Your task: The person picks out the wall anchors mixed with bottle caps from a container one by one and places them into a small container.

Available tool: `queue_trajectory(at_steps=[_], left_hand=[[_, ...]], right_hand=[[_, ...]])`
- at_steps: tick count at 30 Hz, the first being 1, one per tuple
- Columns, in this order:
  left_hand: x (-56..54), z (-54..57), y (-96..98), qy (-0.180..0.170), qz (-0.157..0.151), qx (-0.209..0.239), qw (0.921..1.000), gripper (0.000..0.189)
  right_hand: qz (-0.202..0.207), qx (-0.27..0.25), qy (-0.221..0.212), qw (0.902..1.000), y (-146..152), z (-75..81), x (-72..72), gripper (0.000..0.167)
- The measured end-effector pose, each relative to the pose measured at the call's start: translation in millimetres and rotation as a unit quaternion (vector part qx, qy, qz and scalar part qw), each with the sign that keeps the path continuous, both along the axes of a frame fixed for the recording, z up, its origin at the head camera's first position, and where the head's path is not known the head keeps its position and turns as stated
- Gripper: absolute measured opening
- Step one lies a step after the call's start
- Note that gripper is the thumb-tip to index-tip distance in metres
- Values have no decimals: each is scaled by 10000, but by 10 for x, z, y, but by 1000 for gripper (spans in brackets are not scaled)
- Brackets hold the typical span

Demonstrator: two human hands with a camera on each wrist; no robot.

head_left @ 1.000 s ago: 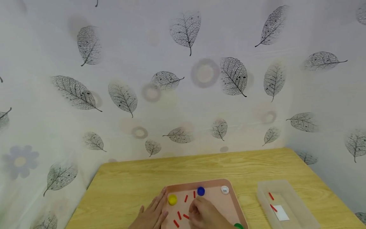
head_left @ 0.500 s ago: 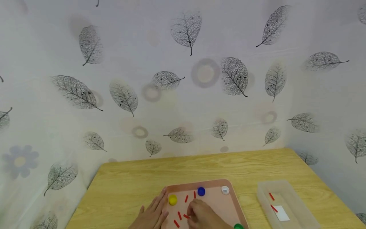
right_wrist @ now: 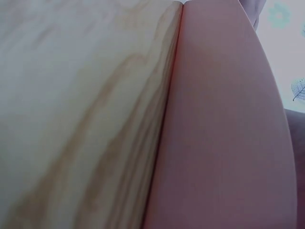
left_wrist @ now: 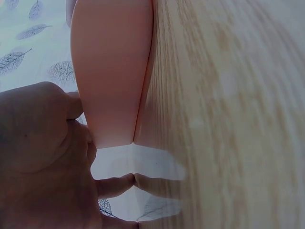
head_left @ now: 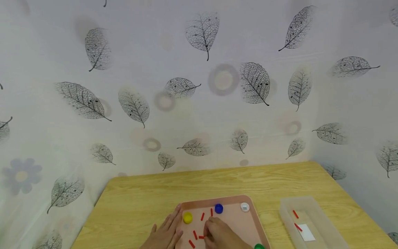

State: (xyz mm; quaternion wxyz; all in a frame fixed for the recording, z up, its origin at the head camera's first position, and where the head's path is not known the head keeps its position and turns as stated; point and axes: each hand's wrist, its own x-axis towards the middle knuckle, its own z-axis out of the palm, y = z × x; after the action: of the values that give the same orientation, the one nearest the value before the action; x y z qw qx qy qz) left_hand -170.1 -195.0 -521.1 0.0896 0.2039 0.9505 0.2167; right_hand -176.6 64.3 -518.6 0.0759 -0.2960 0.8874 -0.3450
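A pink tray point(head_left: 231, 221) lies on the table, holding several short red sticks point(head_left: 191, 243). My left hand point(head_left: 164, 231) rests against the tray's left edge with fingers extended; the left wrist view shows this hand point(left_wrist: 43, 143) beside the pink tray wall point(left_wrist: 112, 71). Inside the tray, my right hand point(head_left: 222, 235) has curled fingers low over the floor and pinches one red stick point(head_left: 201, 237), whose right end the fingers hide. Only the tray's outer wall point(right_wrist: 219, 124) fills most of the right wrist view, and the fingers are hidden there.
In the tray are a yellow cap point(head_left: 188, 217), a blue cap point(head_left: 219, 208), a white cap point(head_left: 245, 207) and a green cap point(head_left: 259, 246). A translucent bin point(head_left: 331, 228) at right holds two red sticks and a white card point(head_left: 306, 232).
The red stick at my right fingertips has turned from slanted to nearly level. My right hand has shifted slightly left; my left hand has stayed in place.
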Motion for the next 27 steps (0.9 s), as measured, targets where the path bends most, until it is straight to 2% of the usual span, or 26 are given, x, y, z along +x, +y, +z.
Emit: queue_trajectory(at_steps=[5, 19, 24, 27], left_hand=[[-3, 3, 5, 22, 32, -3, 10000, 67], [-20, -60, -6, 83, 21, -39, 10000, 67], [-24, -70, -11, 133, 20, -16, 9999, 66], [-20, -69, -6, 198, 18, 4, 9998, 65]], right_hand=[[28, -9, 124, 9999, 11, -4, 1, 15], [-236, -378, -564, 9974, 40, 26, 19, 10], [-181, -422, -142, 9988, 79, 23, 42, 10], [-189, -437, -74, 9988, 110, 26, 50, 11]])
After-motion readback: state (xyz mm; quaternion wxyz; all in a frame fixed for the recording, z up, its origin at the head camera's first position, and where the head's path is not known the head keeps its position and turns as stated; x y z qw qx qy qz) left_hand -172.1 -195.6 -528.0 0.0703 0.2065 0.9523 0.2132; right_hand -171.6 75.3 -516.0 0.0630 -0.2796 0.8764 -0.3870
